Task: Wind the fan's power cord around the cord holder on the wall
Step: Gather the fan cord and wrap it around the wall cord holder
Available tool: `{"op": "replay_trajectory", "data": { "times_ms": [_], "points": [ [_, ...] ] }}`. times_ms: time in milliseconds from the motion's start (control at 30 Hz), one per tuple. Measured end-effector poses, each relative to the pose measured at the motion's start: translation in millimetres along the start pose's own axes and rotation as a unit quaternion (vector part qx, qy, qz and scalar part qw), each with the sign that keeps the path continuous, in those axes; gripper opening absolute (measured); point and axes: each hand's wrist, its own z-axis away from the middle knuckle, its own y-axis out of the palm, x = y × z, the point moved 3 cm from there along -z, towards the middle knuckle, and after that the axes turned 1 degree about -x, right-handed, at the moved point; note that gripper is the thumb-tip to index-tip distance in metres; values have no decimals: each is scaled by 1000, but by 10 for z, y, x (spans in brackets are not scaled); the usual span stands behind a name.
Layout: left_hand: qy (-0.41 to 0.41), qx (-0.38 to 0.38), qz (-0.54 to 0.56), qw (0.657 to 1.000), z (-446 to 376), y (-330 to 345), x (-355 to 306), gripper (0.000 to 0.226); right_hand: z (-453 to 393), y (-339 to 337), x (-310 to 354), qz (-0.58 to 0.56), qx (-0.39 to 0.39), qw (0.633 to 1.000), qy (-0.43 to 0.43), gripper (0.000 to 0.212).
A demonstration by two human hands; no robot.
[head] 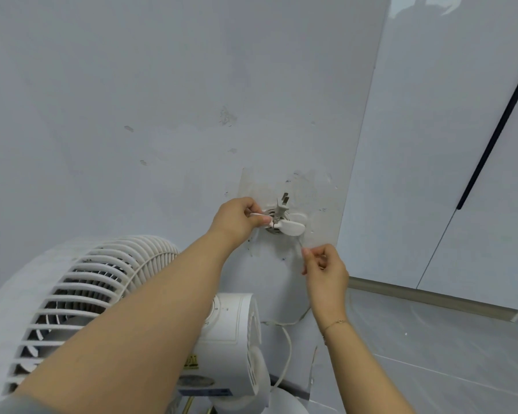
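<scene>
Left hand (237,219) pinches one white wing of the cord holder (284,224) on the wall while the right hand (326,268) grips the power cord (286,354) just below it.

At the far left stands the white fan (81,297), its ribbed grille tilted up, with the motor housing and control dial behind it partly hidden by the left forearm. The left hand's fingers are closed on the holder's left wing. The holder sits on a patch of clear adhesive film on the pale grey wall (132,100); grey-white loops of cord lie wound behind its wings, and the plug (281,204) sticks up from the middle, prongs upward. The right hand's thumb and forefinger are pressed together on a thin strand of cord, which runs down along the wall and curves toward the fan base. To the right are glossy white panels (431,144) and a tiled floor (431,354).
</scene>
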Motion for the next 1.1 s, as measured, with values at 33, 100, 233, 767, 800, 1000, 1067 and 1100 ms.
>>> {"op": "replay_trajectory", "data": {
  "times_ms": [33,100,233,767,800,1000,1067,1100],
  "points": [
    [-1,0,4,1000,-2,4,1,19,36,56,-38,-15,32,999,20,16],
    [-4,-1,13,1000,-10,12,4,16,119,142,-77,-76,86,990,80,11],
    [-8,1,17,1000,-27,13,21,13,324,319,-122,-294,155,908,255,19],
    [-115,108,-83,984,11,-102,145,47,232,588,48,-190,197,927,259,12],
    [-118,125,-78,982,19,-92,142,38,231,594,67,-184,199,931,243,12],
    [-114,192,-108,969,38,0,115,21,240,586,116,-142,215,951,169,16],
    [-113,197,-114,967,42,17,123,17,239,570,118,-129,223,954,155,17],
    [-114,202,-115,966,48,30,134,13,232,565,117,-123,230,954,151,16]
  ]
}}
